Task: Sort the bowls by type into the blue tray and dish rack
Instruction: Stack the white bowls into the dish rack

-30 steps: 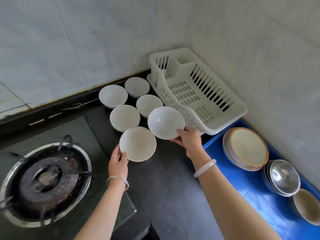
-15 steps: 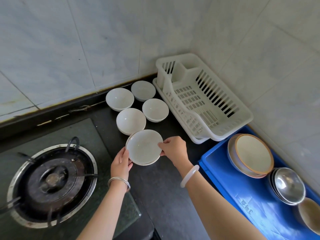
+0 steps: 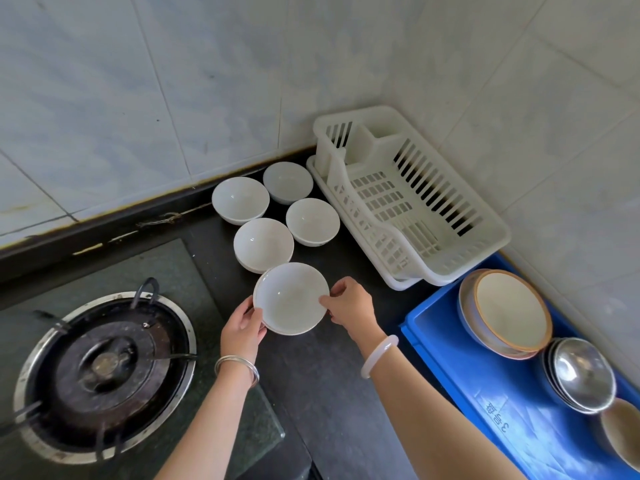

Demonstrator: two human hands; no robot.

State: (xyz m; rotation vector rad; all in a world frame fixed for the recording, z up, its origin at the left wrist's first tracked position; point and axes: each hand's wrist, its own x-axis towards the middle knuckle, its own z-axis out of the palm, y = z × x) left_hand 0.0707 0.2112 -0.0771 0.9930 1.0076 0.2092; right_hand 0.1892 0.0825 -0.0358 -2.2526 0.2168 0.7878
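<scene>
We steady a nested pair of white bowls between both hands.

Left to right: our left hand point(image 3: 242, 329) and right hand point(image 3: 349, 303) pinch opposite rims of the stacked white bowls point(image 3: 291, 297) mid-worktop, likely so they travel together; the dish rack point(image 3: 485, 244) sits empty in the back corner, the blue tray point(image 3: 450, 358) at the right edge already carrying other bowl types.

bowls point(image 3: 291, 298): glossy ceramic | rack point(image 3: 408, 199): white plastic | tray point(image 3: 450, 344): blue plastic | steel bowls point(image 3: 581, 374): shiny
</scene>
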